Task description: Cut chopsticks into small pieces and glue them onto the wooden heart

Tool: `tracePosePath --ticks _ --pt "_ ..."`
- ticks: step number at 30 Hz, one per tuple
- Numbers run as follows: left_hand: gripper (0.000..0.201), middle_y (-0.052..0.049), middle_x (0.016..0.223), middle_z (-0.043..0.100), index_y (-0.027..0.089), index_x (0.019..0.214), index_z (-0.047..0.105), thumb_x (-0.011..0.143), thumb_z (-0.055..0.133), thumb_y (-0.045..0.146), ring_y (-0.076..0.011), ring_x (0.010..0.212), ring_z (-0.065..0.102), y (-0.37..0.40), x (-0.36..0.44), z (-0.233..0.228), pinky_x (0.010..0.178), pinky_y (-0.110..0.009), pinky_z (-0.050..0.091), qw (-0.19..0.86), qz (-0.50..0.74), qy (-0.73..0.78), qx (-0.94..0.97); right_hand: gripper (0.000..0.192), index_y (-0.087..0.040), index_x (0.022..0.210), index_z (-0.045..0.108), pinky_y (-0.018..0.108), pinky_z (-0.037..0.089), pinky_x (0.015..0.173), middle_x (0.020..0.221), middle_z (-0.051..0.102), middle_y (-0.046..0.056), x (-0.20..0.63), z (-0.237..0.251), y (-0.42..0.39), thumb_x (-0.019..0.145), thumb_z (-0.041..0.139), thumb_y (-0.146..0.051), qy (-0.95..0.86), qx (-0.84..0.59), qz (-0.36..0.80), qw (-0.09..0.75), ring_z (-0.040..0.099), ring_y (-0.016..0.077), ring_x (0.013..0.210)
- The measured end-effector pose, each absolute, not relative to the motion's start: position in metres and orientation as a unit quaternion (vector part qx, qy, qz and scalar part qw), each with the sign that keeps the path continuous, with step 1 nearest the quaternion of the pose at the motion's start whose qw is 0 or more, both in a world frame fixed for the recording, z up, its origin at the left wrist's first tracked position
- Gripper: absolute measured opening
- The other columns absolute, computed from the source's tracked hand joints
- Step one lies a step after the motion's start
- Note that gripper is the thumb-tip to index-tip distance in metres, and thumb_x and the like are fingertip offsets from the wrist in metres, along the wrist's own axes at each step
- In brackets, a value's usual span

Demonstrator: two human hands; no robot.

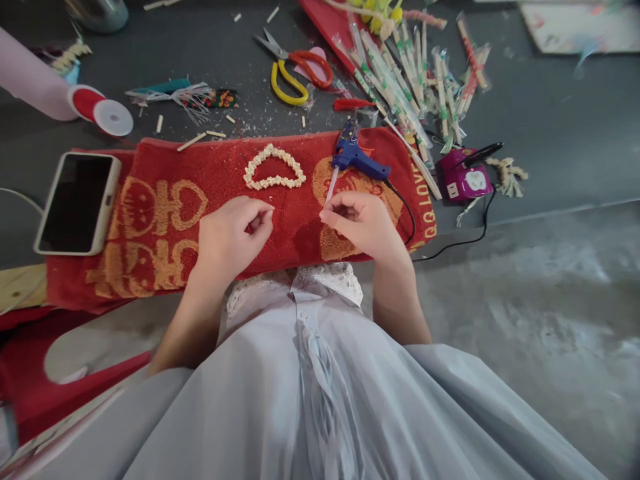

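On red towel (165,220), spread over dark floor, just ahead of lap: both hands low and near each other, a bare strip of towel between them. Left hand (227,237) curled, thumb and forefinger pressed together at about the fingertip, pinching something tiny — too small to name, maybe a short stick piece. Right hand (357,223) also curled, grip closed on glue stick (331,185) sticking out the back of blue glue gun (356,155); hard to tell whether pinching it or just touching its lower end. Glue stick long axis running from right fingertips up and slightly right into gun body; gun lying on towel just beyond right hand, nozzle end pointing away, black cord trailing off right. Right hand clearly nearer to gun than left. Heart-shaped ring of pale bits (274,168) lying flat on towel just beyond the gap between hands, slightly nearer left hand, touching neither. Phone (77,203) at towel's left edge, well apart. Scissors (295,67) and pile of wrapped sticks (415,73) farther off on floor. Purple power adapter (463,179) right of towel.
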State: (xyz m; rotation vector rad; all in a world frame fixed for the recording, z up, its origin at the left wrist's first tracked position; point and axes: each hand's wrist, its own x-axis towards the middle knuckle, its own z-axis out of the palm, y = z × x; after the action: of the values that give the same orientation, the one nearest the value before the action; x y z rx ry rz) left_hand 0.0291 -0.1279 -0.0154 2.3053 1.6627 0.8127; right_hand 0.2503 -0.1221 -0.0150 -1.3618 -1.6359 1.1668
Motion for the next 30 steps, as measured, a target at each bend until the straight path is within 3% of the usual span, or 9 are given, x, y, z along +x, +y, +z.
tracePosePath --ticks 5,11,16,21,25,30 --pt "0.02 -0.002 0.078 0.067 0.023 0.089 0.07 0.089 0.051 0.027 -0.0153 0.071 0.062 -0.126 0.029 -0.01 0.057 -0.026 0.037 0.052 0.193 0.505 0.84 0.018 -0.017 0.091 0.069 0.027 0.044 0.071 0.091 0.07 0.004 0.228 -0.014 -0.12 0.084 0.063 -0.033 -0.695 -0.501 0.385 0.344 0.059 0.0136 0.079" --pt "0.021 -0.002 0.076 0.065 0.024 0.087 0.069 0.09 0.049 0.03 -0.0162 0.067 0.061 -0.113 0.02 0.0 0.055 -0.027 0.036 0.052 0.123 0.469 0.873 0.012 -0.016 0.077 0.067 0.026 0.041 0.068 0.076 0.067 0.001 0.211 -0.02 -0.111 0.082 0.062 -0.025 -0.71 -0.489 0.407 0.302 0.055 0.0119 0.07" --pt "0.016 -0.003 0.087 0.07 0.026 0.093 0.068 0.09 0.053 0.026 -0.0172 0.078 0.064 -0.103 0.01 -0.001 0.064 -0.028 0.044 0.082 0.2 0.541 0.813 0.013 -0.016 0.076 0.067 0.024 0.043 0.063 0.073 0.068 0.001 0.204 -0.03 -0.105 0.081 0.063 -0.027 -0.618 -0.507 0.499 0.335 0.057 0.0103 0.065" --pt "0.016 -0.001 0.086 0.072 0.022 0.093 0.07 0.087 0.056 0.027 -0.0132 0.072 0.064 -0.111 0.015 -0.01 0.066 -0.024 0.048 0.219 0.266 0.592 0.729 0.024 -0.016 0.076 0.065 0.022 0.045 0.054 0.066 0.063 -0.001 0.198 -0.03 -0.1 0.078 0.069 -0.04 -0.509 -0.485 0.607 0.372 0.055 0.0086 0.056" --pt "0.019 -0.002 0.085 0.074 0.02 0.091 0.073 0.083 0.061 0.033 -0.0128 0.071 0.065 -0.119 0.026 -0.016 0.062 -0.021 0.05 0.36 0.284 0.585 0.669 0.033 -0.016 0.075 0.064 0.021 0.044 0.051 0.063 0.061 -0.002 0.196 -0.028 -0.098 0.076 0.072 -0.048 -0.501 -0.472 0.606 0.399 0.052 0.0065 0.053" --pt "0.013 0.0 0.074 0.071 0.02 0.082 0.072 0.08 0.062 0.028 -0.0111 0.063 0.062 -0.121 0.033 -0.017 0.057 -0.02 0.05 0.419 0.317 0.598 0.606 0.038 -0.017 0.075 0.064 0.02 0.042 0.05 0.062 0.06 -0.003 0.194 -0.027 -0.099 0.074 0.071 -0.055 -0.505 -0.468 0.594 0.416 0.05 0.0055 0.051"
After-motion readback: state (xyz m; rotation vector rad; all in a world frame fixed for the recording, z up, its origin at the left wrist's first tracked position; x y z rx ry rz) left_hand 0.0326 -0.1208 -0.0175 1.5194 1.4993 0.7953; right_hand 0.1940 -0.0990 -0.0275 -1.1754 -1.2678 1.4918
